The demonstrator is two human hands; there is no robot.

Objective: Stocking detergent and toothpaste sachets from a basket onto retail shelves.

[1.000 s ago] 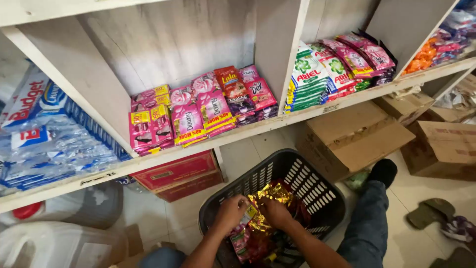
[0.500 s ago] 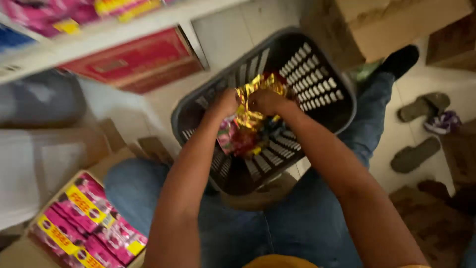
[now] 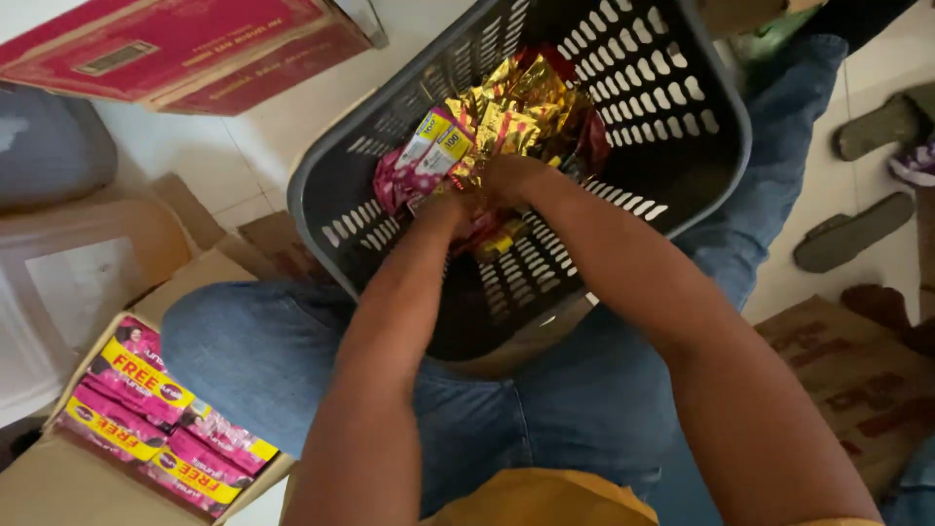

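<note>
Left hand (image 3: 450, 206): mine, down inside the basket; fingers curled into the heap of sachets, gripping a pink strip, though the fingertips are buried and I cannot see exactly how many packets they take in.
Right hand (image 3: 514, 175): mine, just beside the left, touching it; closed over the gold sachets, knuckles up.
Pink sachets (image 3: 421, 156): a strip of pink packets with white and yellow tops; lying on the left of the heap, against my left hand.
Gold sachets (image 3: 516, 107): crumpled shiny strips, gold with red; piled in the middle of the basket, beyond my right hand.
Basket (image 3: 672, 107): dark grey plastic, slotted walls; tilted against my knees, its near rim resting on my jeans (image 3: 263, 360).
Open carton (image 3: 58, 477): cardboard, at lower left beside my left thigh; holds pink packs with yellow bands (image 3: 156, 419) laid flat in rows.
Red box (image 3: 166, 49): flat, on the white floor at upper left; well apart from the basket.
Sandals (image 3: 857, 229): a dull green pair on the floor at right; near my right leg.
Flattened cardboard (image 3: 857, 380): brown sheet at lower right.
</note>
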